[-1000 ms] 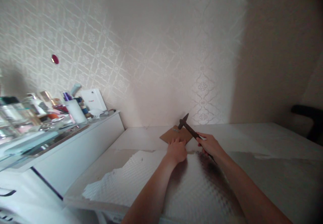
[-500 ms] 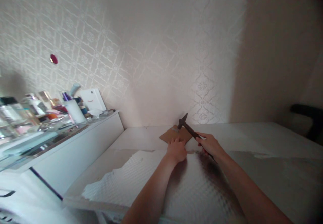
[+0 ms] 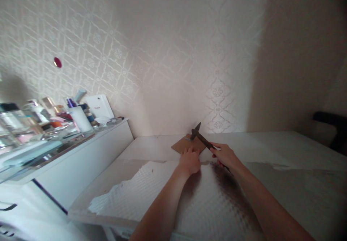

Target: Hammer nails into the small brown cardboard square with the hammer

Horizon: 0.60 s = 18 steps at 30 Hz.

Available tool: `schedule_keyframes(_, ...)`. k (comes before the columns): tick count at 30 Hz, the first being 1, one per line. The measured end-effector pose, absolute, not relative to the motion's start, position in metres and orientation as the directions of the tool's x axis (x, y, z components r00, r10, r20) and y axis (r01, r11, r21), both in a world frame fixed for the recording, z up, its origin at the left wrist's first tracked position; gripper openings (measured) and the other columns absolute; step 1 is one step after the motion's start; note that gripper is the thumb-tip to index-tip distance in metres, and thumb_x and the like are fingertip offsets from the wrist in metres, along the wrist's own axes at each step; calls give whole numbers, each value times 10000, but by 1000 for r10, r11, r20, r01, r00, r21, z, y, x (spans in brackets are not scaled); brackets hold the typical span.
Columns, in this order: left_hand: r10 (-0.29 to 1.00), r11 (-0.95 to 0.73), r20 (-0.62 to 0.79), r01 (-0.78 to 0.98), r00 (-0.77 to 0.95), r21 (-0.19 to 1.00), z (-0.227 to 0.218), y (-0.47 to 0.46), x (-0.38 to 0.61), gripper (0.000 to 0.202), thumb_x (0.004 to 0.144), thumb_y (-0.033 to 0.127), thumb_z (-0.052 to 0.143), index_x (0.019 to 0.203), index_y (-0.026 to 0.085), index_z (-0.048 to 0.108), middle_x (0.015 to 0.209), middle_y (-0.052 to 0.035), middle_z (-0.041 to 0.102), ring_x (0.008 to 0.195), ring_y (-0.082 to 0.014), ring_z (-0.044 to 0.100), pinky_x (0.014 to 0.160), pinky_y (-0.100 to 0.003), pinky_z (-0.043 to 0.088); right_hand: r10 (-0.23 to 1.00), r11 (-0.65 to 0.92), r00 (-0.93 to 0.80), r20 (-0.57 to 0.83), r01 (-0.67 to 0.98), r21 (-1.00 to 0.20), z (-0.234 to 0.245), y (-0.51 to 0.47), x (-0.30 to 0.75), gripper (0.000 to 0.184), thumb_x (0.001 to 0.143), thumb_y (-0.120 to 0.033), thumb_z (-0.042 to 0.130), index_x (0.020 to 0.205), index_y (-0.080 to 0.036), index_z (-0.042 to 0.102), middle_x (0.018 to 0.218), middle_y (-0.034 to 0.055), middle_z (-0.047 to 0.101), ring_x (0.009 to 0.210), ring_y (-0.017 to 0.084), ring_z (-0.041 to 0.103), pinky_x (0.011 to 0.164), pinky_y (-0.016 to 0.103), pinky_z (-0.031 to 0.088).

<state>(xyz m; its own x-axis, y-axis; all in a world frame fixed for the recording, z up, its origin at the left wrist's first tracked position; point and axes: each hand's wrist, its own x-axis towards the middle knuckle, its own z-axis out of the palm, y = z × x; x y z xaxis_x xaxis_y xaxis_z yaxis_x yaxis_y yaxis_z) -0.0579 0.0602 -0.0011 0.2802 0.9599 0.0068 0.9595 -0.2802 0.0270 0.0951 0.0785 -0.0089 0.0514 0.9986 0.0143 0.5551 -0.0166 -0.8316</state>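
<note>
My right hand point(image 3: 222, 153) is wrapped round the dark handle of a hammer point(image 3: 203, 139). The hammer's head is over the far part of a flat brown board point(image 3: 179, 146), beside some small light-coloured pieces point(image 3: 187, 138) too tiny to make out. On the near part of this board lies my left hand point(image 3: 190, 160), its fingers stretched out and pressing down. The board rests cornerwise on a pale table point(image 3: 260, 143), close to the wall.
A white quilted sheet point(image 3: 141, 188) with a torn-looking edge covers the table's near part. On the left, a white cabinet point(image 3: 89, 165) bears several bottles, a white box point(image 3: 100, 106) and a white cylinder point(image 3: 80, 119). A patterned wall point(image 3: 168, 71) rises behind. A black armrest-like shape point(image 3: 329, 118) is at right.
The hammer's head has shifted very slightly left, covering more of the small pieces. My left hand and the board stay in place.
</note>
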Motion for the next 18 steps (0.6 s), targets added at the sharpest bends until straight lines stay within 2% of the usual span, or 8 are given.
schedule_keyframes(7,957,-289,-6,957,289,20,-3,61,-58,513,818,208,384,1330,234,414,1318,-110,444,1198,-305,409,984,-467,353,995,31,52,80,614,-789,-5,74,95,414,824,-231,485,1225,-219,588,697,43,645,530,129,568,511,211,409)
schedule_keyframes(12,958,-285,-11,958,285,13,-2,61,-58,510,834,222,366,1343,215,397,1327,-126,429,1201,-313,405,984,-471,349,997,14,53,60,620,-785,-7,77,96,415,833,-247,474,1234,-244,579,683,37,648,573,150,587,549,228,412)
schedule_keyframes(18,959,-284,-7,959,284,8,-2,60,-58,502,830,227,369,1330,210,409,1329,-122,431,1207,-315,393,981,-474,352,989,50,62,133,709,-704,-6,75,97,401,828,-259,480,1210,-245,601,748,59,675,680,186,619,615,248,426)
